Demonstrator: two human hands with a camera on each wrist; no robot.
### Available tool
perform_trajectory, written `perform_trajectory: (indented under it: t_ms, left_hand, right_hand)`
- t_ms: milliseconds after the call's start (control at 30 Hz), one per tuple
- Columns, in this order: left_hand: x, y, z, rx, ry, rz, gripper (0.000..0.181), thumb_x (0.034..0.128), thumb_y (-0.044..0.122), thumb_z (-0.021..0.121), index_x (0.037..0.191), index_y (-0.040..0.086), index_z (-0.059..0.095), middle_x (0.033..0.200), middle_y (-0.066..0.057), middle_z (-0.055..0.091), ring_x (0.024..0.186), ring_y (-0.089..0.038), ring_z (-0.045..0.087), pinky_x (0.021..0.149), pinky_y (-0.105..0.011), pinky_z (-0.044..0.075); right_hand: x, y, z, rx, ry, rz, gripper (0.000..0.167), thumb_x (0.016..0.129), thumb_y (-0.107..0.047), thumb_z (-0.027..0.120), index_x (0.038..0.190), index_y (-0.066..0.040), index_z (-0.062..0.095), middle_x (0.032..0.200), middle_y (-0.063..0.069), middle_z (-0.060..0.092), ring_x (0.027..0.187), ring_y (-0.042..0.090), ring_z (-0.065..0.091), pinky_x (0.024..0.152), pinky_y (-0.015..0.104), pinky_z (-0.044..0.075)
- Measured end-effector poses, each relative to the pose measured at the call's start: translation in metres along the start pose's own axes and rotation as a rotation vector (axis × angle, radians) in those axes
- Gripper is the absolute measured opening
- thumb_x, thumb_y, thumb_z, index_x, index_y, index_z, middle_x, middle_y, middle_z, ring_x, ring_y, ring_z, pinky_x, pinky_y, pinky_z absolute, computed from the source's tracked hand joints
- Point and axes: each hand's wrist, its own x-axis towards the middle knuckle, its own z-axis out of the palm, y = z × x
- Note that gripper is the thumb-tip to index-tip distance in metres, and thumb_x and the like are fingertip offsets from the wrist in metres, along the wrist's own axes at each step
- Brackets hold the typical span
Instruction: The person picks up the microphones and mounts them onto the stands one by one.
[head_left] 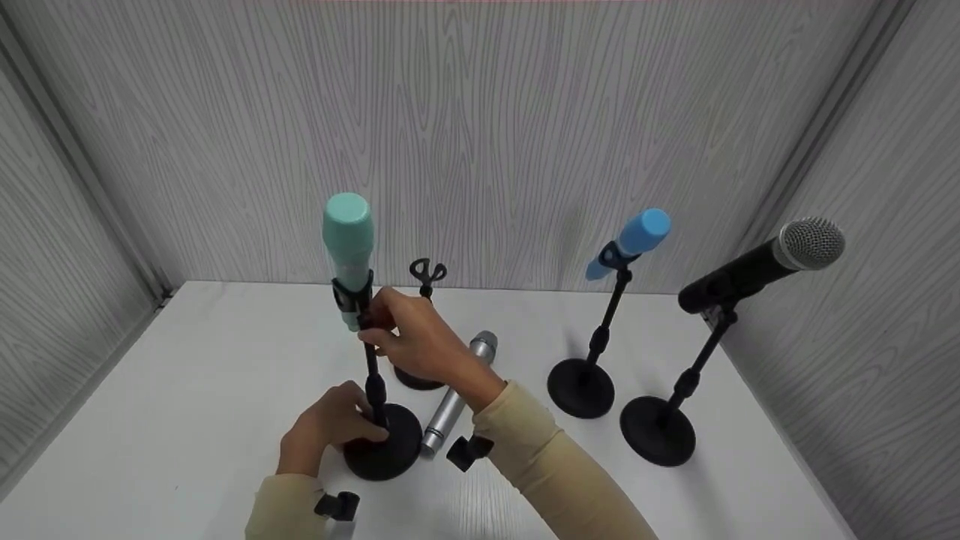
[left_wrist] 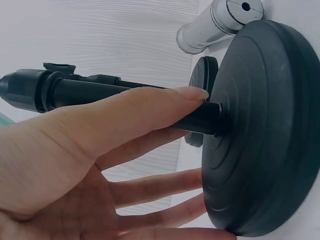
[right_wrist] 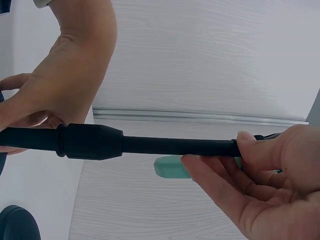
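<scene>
A teal microphone (head_left: 349,236) sits in the clip of a black stand (head_left: 376,390), its wide end up. My right hand (head_left: 416,337) pinches the top of that stand's pole just under the clip; in the right wrist view the thumb and fingers (right_wrist: 215,185) lie on either side of the pole. Down at the round base (left_wrist: 260,130), my left hand (head_left: 330,424) holds the lower pole, thumb (left_wrist: 192,93) across it and some fingers against the base. A silver microphone (head_left: 450,412) lies on the table to the right of this base.
Behind my right hand stands a black stand with a bare clip (head_left: 427,271). To the right are a stand with a blue microphone (head_left: 643,231) and one with a black microphone (head_left: 750,274). Grey wood-grain walls surround the white table (head_left: 225,360).
</scene>
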Motion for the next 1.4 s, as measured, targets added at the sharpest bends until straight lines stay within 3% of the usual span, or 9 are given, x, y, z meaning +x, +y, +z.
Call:
perform_trajectory:
  t_ms: [100, 167, 367, 567, 800, 900, 1000, 1200, 1400]
  left_hand:
    - [-0.003, 0.001, -0.003, 0.008, -0.011, -0.003, 0.052, 0.0778, 0.02, 0.089, 0.115, -0.003, 0.06, 0.104, -0.016, 0.069, 0.082, -0.026, 0.067, 0.069, -0.039, 0.059]
    - [-0.007, 0.002, -0.008, 0.018, -0.005, 0.013, 0.058, 0.0767, 0.024, 0.09, 0.12, -0.002, 0.062, 0.113, -0.017, 0.07, 0.093, -0.029, 0.069, 0.079, -0.045, 0.059]
    - [-0.025, 0.009, -0.029, -0.02, 0.073, 0.151, 0.06, 0.0777, 0.033, 0.09, 0.125, 0.003, 0.07, 0.135, -0.019, 0.066, 0.125, -0.044, 0.064, 0.1, -0.057, 0.054]
    - [-0.037, 0.021, -0.039, -0.074, 0.191, 0.267, 0.042, 0.0799, 0.032, 0.088, 0.113, 0.009, 0.076, 0.116, -0.012, 0.075, 0.11, -0.033, 0.073, 0.091, -0.047, 0.06]
    - [-0.037, 0.035, -0.032, -0.127, 0.267, 0.363, 0.011, 0.0834, 0.02, 0.085, 0.088, 0.012, 0.078, 0.083, -0.002, 0.076, 0.077, -0.019, 0.073, 0.07, -0.031, 0.059]
    - [-0.037, 0.037, -0.03, -0.119, 0.284, 0.375, 0.005, 0.0858, 0.016, 0.083, 0.084, 0.013, 0.079, 0.078, 0.0, 0.076, 0.071, -0.015, 0.07, 0.067, -0.027, 0.055]
    - [-0.038, 0.037, -0.031, -0.107, 0.27, 0.384, 0.002, 0.0881, 0.014, 0.08, 0.088, 0.011, 0.08, 0.082, -0.001, 0.078, 0.079, -0.015, 0.071, 0.072, -0.029, 0.057]
    - [-0.042, 0.037, -0.034, -0.106, 0.196, 0.461, 0.009, 0.0923, 0.008, 0.074, 0.1, 0.005, 0.078, 0.096, -0.008, 0.08, 0.101, -0.032, 0.075, 0.08, -0.04, 0.062]
    - [-0.042, 0.037, -0.034, -0.071, 0.199, 0.531, 0.012, 0.0932, 0.004, 0.071, 0.103, 0.003, 0.077, 0.102, -0.011, 0.078, 0.106, -0.036, 0.074, 0.084, -0.045, 0.061]
  right_hand:
    - [0.0, 0.0, 0.0, -0.002, -0.001, -0.006, 0.022, 0.099, -0.004, 0.066, 0.118, 0.004, 0.058, 0.116, 0.02, 0.072, 0.096, 0.021, 0.075, 0.075, 0.013, 0.057]
    - [0.0, 0.0, 0.001, -0.015, -0.001, -0.008, 0.021, 0.099, -0.004, 0.066, 0.118, 0.004, 0.058, 0.116, 0.019, 0.072, 0.097, 0.02, 0.074, 0.075, 0.013, 0.057]
    - [0.0, 0.001, 0.0, -0.023, 0.004, -0.016, 0.021, 0.1, -0.006, 0.066, 0.117, 0.004, 0.058, 0.115, 0.019, 0.072, 0.097, 0.022, 0.074, 0.075, 0.012, 0.056]
    - [-0.001, 0.003, -0.002, -0.006, 0.007, -0.026, 0.02, 0.099, -0.004, 0.066, 0.115, 0.005, 0.059, 0.112, 0.021, 0.073, 0.096, 0.026, 0.074, 0.074, 0.014, 0.057]
    - [0.0, 0.004, -0.003, -0.007, 0.013, -0.038, 0.019, 0.099, -0.003, 0.066, 0.114, 0.005, 0.059, 0.113, 0.021, 0.073, 0.096, 0.026, 0.074, 0.075, 0.014, 0.057]
    - [0.0, 0.004, -0.003, -0.011, 0.017, -0.047, 0.019, 0.099, -0.003, 0.066, 0.114, 0.005, 0.059, 0.113, 0.021, 0.073, 0.096, 0.026, 0.075, 0.074, 0.014, 0.057]
    - [0.0, 0.004, -0.002, -0.01, 0.012, -0.045, 0.02, 0.099, -0.003, 0.066, 0.115, 0.006, 0.059, 0.114, 0.021, 0.072, 0.096, 0.026, 0.075, 0.075, 0.013, 0.057]
    - [0.0, 0.004, -0.002, -0.025, 0.015, -0.032, 0.02, 0.099, -0.004, 0.066, 0.115, 0.004, 0.059, 0.114, 0.019, 0.073, 0.096, 0.022, 0.075, 0.074, 0.013, 0.057]
    - [-0.001, 0.004, -0.003, -0.031, 0.013, -0.036, 0.02, 0.099, -0.005, 0.066, 0.115, 0.005, 0.06, 0.113, 0.02, 0.073, 0.096, 0.023, 0.075, 0.074, 0.013, 0.057]
